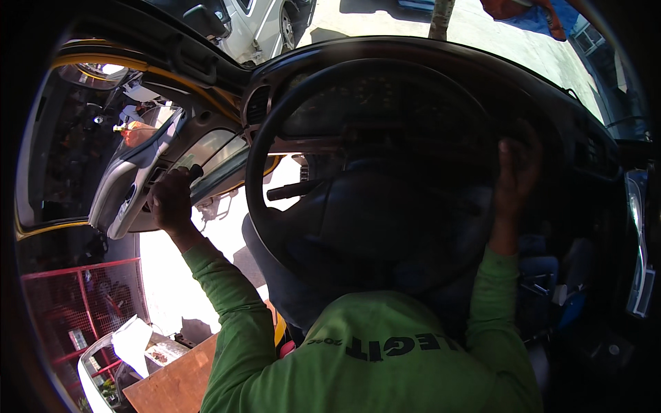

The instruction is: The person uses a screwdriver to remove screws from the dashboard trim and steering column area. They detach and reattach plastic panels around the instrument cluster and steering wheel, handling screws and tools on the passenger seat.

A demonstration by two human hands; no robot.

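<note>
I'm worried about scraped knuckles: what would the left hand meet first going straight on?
Likely the door panel, just beyond the left hand; depth is unclear, so they may already touch.

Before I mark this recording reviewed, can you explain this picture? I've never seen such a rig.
This is no robot: a fisheye camera on a person's head looks down, bending straight edges. The person, in a green long-sleeved top, is at a vehicle's steering wheel. The right hand is at its right rim; shadow hides the grip. The left hand is curled by the open door, near a small dark piece it may be holding. Behind the wheel is the dashboard.
</note>
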